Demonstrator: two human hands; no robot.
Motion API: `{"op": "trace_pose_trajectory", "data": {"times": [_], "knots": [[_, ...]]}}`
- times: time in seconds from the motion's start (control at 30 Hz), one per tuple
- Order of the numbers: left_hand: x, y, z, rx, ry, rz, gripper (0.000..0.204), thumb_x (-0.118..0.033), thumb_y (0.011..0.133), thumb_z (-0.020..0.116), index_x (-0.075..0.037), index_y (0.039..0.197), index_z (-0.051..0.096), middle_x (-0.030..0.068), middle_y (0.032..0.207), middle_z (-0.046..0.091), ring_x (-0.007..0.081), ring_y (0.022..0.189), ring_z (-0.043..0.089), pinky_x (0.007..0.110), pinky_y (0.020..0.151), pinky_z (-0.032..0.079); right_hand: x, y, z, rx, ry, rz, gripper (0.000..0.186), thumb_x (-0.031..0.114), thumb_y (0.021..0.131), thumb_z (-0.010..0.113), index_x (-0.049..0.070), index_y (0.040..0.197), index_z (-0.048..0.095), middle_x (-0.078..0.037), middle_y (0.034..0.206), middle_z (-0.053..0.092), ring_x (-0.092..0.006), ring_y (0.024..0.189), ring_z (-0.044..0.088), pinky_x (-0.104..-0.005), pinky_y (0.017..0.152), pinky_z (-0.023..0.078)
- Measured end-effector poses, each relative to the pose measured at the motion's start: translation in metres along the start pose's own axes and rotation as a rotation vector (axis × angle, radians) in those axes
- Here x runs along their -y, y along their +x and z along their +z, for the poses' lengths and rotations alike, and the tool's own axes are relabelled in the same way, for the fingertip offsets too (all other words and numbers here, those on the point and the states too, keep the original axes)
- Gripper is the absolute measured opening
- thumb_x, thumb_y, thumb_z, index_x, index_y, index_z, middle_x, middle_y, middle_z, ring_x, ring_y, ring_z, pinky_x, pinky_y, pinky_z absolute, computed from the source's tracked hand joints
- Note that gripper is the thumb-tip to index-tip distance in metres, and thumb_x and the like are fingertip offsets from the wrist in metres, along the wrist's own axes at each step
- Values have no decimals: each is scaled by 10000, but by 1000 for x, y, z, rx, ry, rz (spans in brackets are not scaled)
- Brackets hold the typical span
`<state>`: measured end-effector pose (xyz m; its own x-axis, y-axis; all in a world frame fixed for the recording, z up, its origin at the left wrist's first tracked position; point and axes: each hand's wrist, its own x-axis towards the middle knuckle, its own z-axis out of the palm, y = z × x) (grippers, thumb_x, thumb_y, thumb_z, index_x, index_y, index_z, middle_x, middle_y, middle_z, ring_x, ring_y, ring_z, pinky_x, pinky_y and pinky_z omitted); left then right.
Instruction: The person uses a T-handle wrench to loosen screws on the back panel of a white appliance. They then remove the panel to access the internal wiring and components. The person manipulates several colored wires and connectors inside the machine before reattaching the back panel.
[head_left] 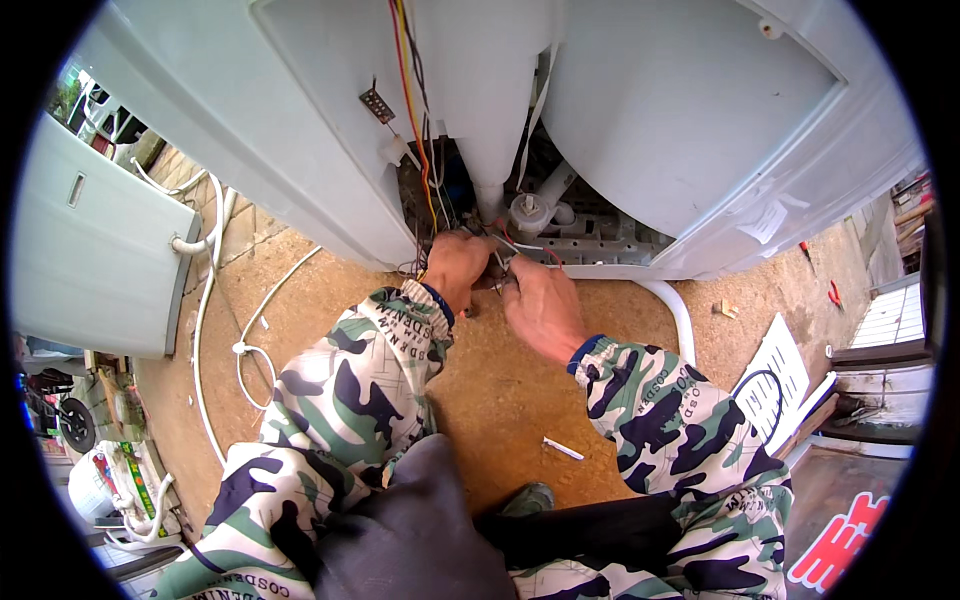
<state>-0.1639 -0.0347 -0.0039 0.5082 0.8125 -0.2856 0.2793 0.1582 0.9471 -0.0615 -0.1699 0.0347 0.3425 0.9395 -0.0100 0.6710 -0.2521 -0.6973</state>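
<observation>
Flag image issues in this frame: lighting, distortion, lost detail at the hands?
Head view: fisheye bows the lower edge of the white appliance; same view: light is soft, but its open base sits in shade; same view: thin wires merge between left hand and right hand, grip unclear.

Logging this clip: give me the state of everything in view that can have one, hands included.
Left hand: bent at the wiring, fingertips hidden
Right hand: fingers bent at the wiring, grip unclear
White appliance: open, inner parts exposed
Coloured wires: hanging loose inside the opening
Thin white cable: looped on the ground
White hose at right: curved, uncoiled
White stick: lying flat on the ground
</observation>
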Motion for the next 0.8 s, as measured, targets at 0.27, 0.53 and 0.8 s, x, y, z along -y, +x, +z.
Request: {"op": "trace_pose_trajectory", "data": {"times": [0.27, 0.53, 0.8], "knots": [[107, 41, -24, -8, 165, 564, 177, -87, 828, 714, 39, 949, 685, 146, 795, 677, 308, 775, 681, 395, 680, 540, 2, 3, 9, 7, 26, -37, 153, 143, 882, 597, -5, 916, 588, -288, 783, 662, -506, 801, 652, -598, 748, 500], [-12, -20, -7, 29, -221, -402, 158, -108, 965, 684, 41, 913, 686, 114, 802, 694, 210, 604, 642, 360, 529, 521, -5, 3, 16, 0, 132, 31, 181, 163, 917, 598, -18, 919, 605, -290, 819, 663, -504, 838, 647, -569, 743, 497], [3, -18, -4, -87, -295, -382, 165, -66, 963, 657, 51, 847, 668, 115, 721, 666, 211, 558, 616, 351, 485, 475, -2, 5, 24, -64, 118, -2, 201, 147, 925, 609, -38, 850, 629, -294, 811, 650, -507, 831, 639, -556, 718, 489]]}}
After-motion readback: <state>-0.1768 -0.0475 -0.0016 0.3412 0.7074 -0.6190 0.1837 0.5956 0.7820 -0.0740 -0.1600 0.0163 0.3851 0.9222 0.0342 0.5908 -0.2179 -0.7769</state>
